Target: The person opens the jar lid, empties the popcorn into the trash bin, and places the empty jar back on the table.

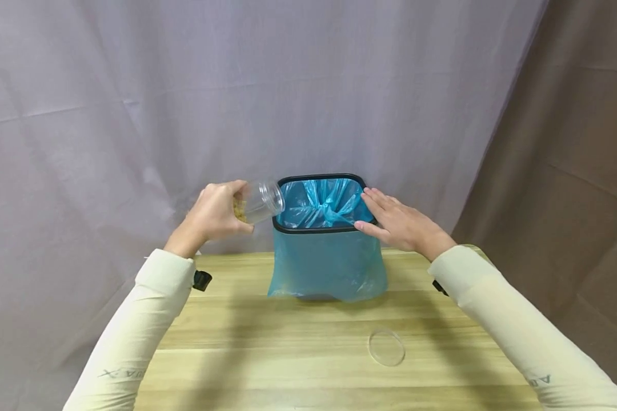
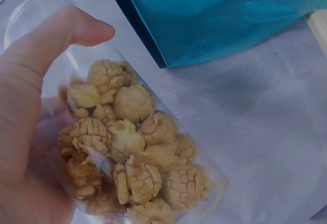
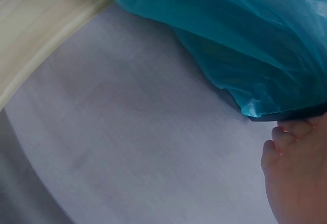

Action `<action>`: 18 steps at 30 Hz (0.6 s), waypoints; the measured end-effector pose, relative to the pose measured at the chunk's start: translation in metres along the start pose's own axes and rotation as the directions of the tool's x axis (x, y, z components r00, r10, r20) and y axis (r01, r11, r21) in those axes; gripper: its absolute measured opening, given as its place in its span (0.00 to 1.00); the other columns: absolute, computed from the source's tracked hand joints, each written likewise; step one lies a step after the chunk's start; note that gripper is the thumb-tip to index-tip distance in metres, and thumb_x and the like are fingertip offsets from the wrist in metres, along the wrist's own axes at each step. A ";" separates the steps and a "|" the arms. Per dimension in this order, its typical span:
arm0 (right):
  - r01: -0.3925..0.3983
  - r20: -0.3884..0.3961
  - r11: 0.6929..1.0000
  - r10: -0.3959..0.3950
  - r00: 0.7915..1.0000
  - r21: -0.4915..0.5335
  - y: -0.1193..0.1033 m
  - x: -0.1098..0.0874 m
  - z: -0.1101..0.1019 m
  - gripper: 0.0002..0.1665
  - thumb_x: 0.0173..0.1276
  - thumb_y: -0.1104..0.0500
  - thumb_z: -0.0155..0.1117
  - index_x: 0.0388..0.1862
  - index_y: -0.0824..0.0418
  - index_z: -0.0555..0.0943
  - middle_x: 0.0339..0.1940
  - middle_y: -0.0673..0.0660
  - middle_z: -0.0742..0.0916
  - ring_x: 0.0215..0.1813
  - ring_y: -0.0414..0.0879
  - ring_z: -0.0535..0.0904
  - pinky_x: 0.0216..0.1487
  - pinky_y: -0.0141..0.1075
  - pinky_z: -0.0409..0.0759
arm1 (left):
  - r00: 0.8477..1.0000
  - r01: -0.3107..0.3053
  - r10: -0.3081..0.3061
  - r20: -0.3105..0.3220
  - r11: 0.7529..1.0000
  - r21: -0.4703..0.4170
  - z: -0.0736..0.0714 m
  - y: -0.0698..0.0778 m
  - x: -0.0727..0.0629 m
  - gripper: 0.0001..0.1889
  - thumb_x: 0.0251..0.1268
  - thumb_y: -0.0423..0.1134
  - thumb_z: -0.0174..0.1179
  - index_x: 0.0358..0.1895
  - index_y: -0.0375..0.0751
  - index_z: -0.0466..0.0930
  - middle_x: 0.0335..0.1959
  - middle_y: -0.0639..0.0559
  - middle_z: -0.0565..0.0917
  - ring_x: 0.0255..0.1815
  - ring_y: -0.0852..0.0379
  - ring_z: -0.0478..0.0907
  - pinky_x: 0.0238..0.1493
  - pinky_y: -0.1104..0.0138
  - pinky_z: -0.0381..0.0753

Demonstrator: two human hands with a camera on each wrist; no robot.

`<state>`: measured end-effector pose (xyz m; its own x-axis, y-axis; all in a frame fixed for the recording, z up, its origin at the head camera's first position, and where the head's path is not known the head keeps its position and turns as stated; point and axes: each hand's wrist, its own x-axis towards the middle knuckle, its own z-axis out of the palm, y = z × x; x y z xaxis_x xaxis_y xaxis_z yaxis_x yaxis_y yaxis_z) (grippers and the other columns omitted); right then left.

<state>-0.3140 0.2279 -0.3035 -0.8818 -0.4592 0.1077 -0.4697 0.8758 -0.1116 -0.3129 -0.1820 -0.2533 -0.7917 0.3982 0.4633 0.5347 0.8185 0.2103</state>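
while the left hand (image 1: 213,214) curls its fingers round a clear jar (image 1: 261,201), tipped nearly sideways with its mouth at the left side of the bin's black rim (image 1: 313,231), golden-brown popcorn (image 2: 135,142) sits inside towards the base. the right hand (image 1: 403,222) rests its straight fingers, side by side with the thumb apart, at the rim's right side. 1 blue bag (image 1: 331,260) lines the bin; a clear round piece (image 1: 387,347) lies nearby on the worktop (image 1: 298,371).

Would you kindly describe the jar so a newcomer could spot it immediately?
Find the blue-lined bin on the wooden table. To its left, the left hand grips the jar sideways. Unlike the bin, the jar is clear, showing yellowish, popcorn-like pieces.
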 end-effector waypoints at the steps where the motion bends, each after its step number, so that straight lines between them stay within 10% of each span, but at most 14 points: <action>1: 0.004 -0.002 1.000 -0.004 1.000 0.005 0.000 0.000 0.001 0.56 0.80 0.25 0.38 0.89 0.61 0.43 0.91 0.62 0.48 0.91 0.61 0.42 0.88 0.59 0.46 | 1.000 -0.004 0.004 -0.004 1.000 0.011 0.000 0.000 0.002 0.38 0.34 0.42 0.79 0.59 0.36 0.82 0.41 0.43 0.88 0.40 0.45 0.84 0.47 0.47 0.85; 18: 0.013 -0.013 1.000 -0.013 1.000 0.022 0.006 0.002 0.006 0.56 0.80 0.25 0.39 0.89 0.60 0.44 0.91 0.60 0.49 0.91 0.59 0.43 0.88 0.59 0.48 | 0.989 -0.142 0.145 0.006 0.961 0.237 0.005 0.004 0.038 0.34 0.35 0.36 0.79 0.54 0.35 0.81 0.47 0.40 0.89 0.50 0.36 0.85 0.58 0.43 0.83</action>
<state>-0.3185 0.2311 -0.3101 -0.8749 -0.4686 0.1222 -0.4822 0.8660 -0.1323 -0.3423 -0.1617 -0.2393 -0.7079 0.5151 0.4832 0.5562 0.8282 -0.0680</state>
